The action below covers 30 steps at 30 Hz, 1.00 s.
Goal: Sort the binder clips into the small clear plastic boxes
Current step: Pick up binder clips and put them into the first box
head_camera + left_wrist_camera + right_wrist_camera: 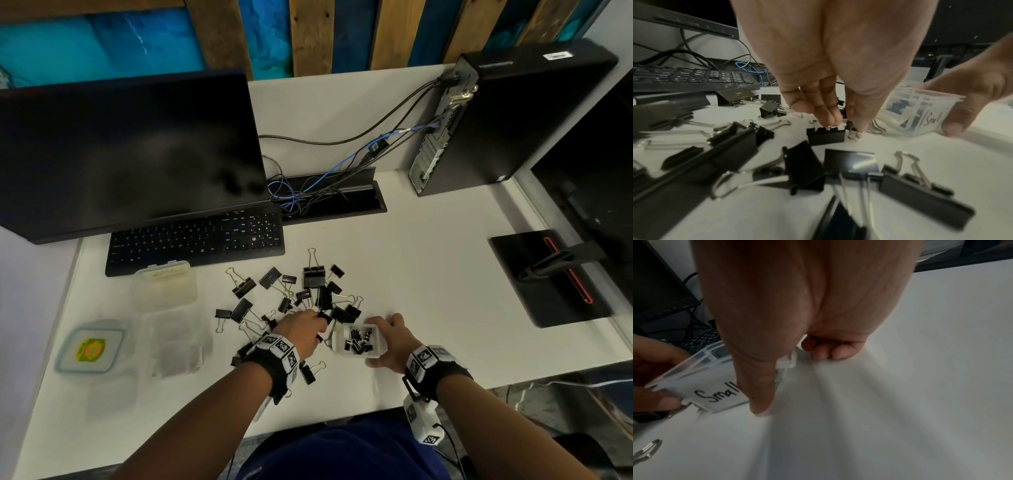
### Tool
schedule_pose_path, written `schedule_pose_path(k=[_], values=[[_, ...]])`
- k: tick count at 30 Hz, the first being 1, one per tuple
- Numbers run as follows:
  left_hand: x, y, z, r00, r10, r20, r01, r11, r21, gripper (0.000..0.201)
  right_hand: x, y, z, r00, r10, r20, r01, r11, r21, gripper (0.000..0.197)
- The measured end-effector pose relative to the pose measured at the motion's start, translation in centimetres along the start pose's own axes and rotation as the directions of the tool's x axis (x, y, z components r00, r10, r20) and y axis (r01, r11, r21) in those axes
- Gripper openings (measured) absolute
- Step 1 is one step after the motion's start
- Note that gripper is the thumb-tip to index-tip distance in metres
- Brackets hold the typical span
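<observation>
White desk (428,260) surface is seen beneath a scatter of black binder clips (310,294), roughly two dozen, too tangled for an exact count, spread from the centre toward 9 o'clock. One small clip (851,128) is pinched between thumb and fingertips of the left hand (301,330) at the pile's 6 o'clock edge, just beside a wider clip (826,136). One small clear box (359,341), labelled "Small" and part-filled with small clips, is gripped by the right hand (394,342), thumb curled on its near wall and fingers on the far side. Four or so empty clear containers (171,322) and one lid with a yellow sticker (90,347) are set at 9 o'clock. One keyboard (195,240) and one dark monitor (130,150) are placed at 11 o'clock, one computer tower (507,116) at 1 o'clock.
</observation>
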<state>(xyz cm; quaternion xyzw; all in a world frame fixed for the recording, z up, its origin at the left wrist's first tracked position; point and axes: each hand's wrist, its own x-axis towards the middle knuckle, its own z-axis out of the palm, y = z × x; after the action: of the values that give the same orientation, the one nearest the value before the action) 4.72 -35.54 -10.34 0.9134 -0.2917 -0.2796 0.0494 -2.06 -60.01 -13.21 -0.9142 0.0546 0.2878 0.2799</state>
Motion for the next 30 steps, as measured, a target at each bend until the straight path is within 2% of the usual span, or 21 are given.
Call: schedule_pose_path(k=[3,7,11,14,16,22,24,27,30], values=[[0.1,-0.2,-0.3,1.000,-0.011,0.004,0.011,0.992,0.123,0.025,0.0,0.0,0.0,1.000,-0.003,0.003,0.003,1.000,0.003,0.085],[-0.1,-0.6,-0.1,1.000,-0.017,-0.003,0.017,0.979,0.203,0.025,0.0,0.1,0.0,1.000,-0.007,0.000,0.007,1.000,0.006,0.084],[-0.5,-1.0,0.6,1.000,0.013,-0.014,-0.010,0.986,0.164,0.026,0.0,0.0,0.0,1.000,-0.005,0.005,0.005,1.000,-0.002,0.083],[-0.7,-1.5,0.8,0.999,0.032,-0.006,-0.032,0.997,0.074,0.046,0.0,0.0,0.0,1.000,-0.001,0.003,0.001,1.000,-0.002,0.083],[-0.8,-1.5,0.6,0.999,0.031,0.022,-0.033,0.996,0.087,0.054,0.0,0.0,0.0,1.000,0.002,0.010,-0.001,1.000,-0.006,0.083],[-1.1,-0.9,-0.2,0.999,-0.023,-0.029,0.028,0.977,0.211,0.028,0.0,0.0,0.0,1.000,0.004,0.010,-0.004,1.000,-0.012,0.084],[-1.3,-0.6,-0.6,0.997,-0.024,-0.078,0.038,0.982,0.187,0.030,0.0,0.0,0.0,1.000,0.003,0.009,-0.003,1.000,-0.014,0.084],[-1.7,0.7,-1.3,0.976,0.049,-0.211,-0.036,0.997,0.065,0.032,0.0,0.0,0.0,1.000,0.007,0.009,-0.006,1.000,-0.019,0.085],[-1.4,2.8,-2.2,0.957,0.158,-0.245,-0.161,0.987,0.004,0.030,0.1,-0.1,0.0,1.000,0.015,0.011,-0.015,0.999,-0.029,0.085]])
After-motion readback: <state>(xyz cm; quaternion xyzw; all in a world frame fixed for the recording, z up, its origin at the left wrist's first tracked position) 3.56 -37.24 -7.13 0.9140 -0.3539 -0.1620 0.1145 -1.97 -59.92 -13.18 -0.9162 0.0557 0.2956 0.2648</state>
